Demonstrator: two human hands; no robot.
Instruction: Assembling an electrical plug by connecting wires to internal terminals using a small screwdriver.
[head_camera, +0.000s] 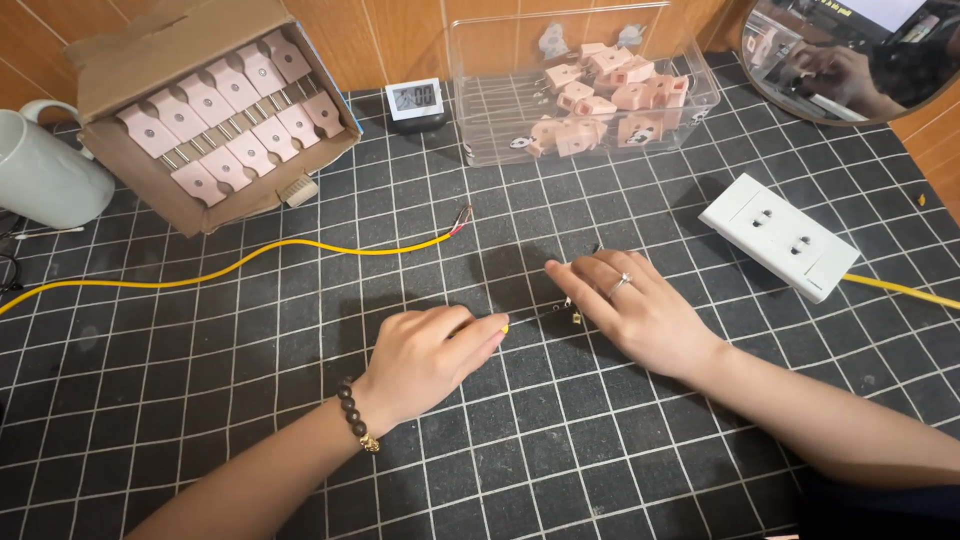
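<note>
Small metal parts (572, 314) lie on the dark grid mat (600, 450) at centre, between my two hands, where both can reach them. My left hand (435, 355) is loosely curled, its fingers pinched around a thin tool with a yellow tip (505, 327) that points toward the parts; what sort of tool it is I cannot tell. My right hand (630, 310) lies flat, fingers spread, fingertips resting on the mat just beside the parts, seemingly to keep them from scattering. A yellow cable (250, 262) with bared wire ends trails off to the left. Further out stand a cardboard box of pink plugs (215, 110), a clear tub of plugs (600, 90), and a white socket strip (780, 235).
</note>
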